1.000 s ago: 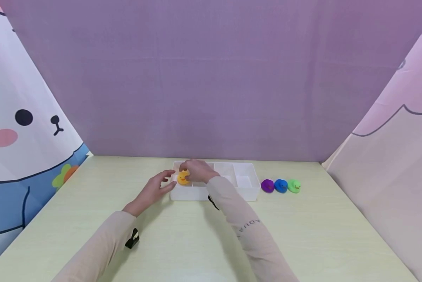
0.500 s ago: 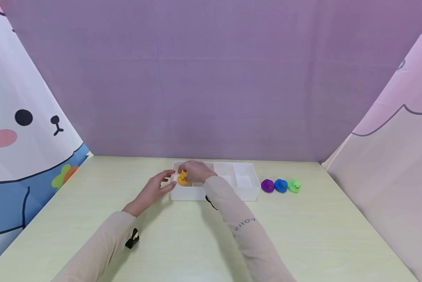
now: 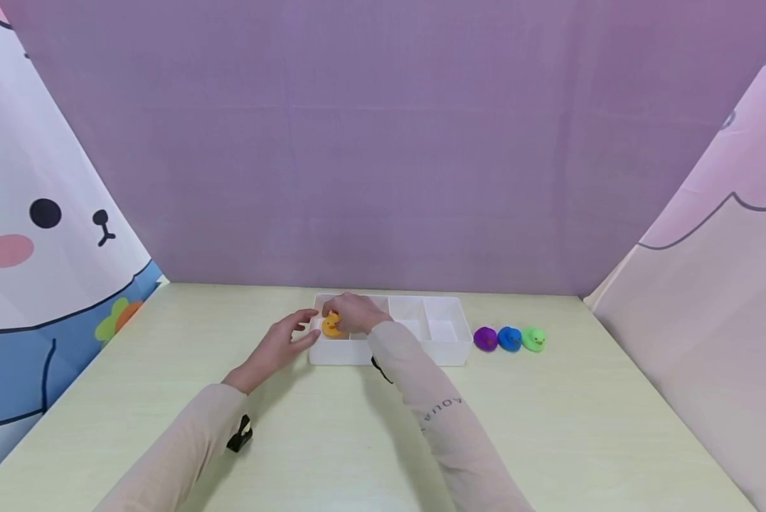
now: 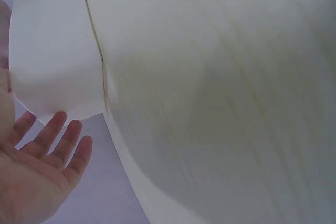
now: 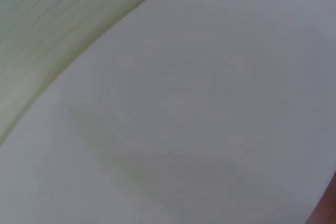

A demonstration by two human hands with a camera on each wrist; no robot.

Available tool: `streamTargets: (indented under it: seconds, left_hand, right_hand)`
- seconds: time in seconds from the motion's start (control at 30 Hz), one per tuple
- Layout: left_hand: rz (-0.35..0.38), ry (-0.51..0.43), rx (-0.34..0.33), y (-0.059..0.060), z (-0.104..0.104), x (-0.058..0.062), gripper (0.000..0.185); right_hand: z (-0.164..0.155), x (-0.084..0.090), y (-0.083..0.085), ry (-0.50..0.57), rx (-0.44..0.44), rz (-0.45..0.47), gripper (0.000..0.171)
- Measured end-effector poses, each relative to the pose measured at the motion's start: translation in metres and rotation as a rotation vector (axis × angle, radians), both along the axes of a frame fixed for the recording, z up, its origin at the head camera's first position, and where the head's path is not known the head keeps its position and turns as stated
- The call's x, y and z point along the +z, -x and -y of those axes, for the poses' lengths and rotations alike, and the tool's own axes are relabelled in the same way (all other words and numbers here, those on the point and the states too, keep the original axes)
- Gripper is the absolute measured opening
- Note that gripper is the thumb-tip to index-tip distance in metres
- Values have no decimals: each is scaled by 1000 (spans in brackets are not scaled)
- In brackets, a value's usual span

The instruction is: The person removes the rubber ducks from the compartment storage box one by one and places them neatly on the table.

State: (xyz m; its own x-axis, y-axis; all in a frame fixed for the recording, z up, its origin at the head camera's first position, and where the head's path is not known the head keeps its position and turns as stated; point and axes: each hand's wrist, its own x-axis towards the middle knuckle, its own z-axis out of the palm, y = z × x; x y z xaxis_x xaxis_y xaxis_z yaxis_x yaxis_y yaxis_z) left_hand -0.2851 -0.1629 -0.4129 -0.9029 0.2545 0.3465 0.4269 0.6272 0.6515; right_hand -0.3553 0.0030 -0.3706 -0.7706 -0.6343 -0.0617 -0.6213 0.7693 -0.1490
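A yellow toy duck [image 3: 331,326] sits low in the leftmost compartment of the white divided box [image 3: 341,353]. My right hand [image 3: 357,313] reaches over the box from the right and pinches the duck, its fingertips partly hidden behind it. At the box's left end is my left hand [image 3: 274,352], thumb and fingers spread apart around the corner. Seen in the left wrist view, the fingers of that hand [image 4: 37,182] are extended against the box's end. The right wrist view is filled mostly by the box's pale wall [image 5: 184,93].
Just right of the box, a purple duck [image 3: 486,339], a blue duck [image 3: 510,339] and a green duck [image 3: 534,339] stand in a row on the light wooden table [image 3: 587,412]. A purple cloth backdrop [image 3: 383,142] rises behind the table's far edge.
My right hand has shifted slightly left and down with the yellow duck, which sits a little lower in its compartment. The left hand has stayed in place.
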Motion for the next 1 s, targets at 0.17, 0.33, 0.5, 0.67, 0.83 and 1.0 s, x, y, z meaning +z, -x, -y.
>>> streamTargets:
  seconds: [0.17, 0.33, 0.5, 0.67, 0.83, 1.0]
  left_hand:
    - [2, 5, 0, 0, 0, -1, 44]
    - [4, 8, -2, 0, 0, 0, 45]
    - [16, 9, 4, 0, -1, 1, 45]
    - [27, 13, 7, -2, -1, 3, 45]
    - [41, 16, 7, -2, -1, 3, 46]
    - [37, 6, 0, -2, -1, 3, 46]
  right_hand:
    - [-2, 1, -1, -22, 28, -38, 32]
    - [-4, 3, -1, -24, 51, -46, 31]
    - [-6, 8, -2, -20, 66, -55, 30]
    - [-9, 15, -5, -8, 73, -57, 30]
    - [-12, 23, -6, 14, 87, -63, 32]
    - [-16, 31, -6, 21, 108, -101, 31]
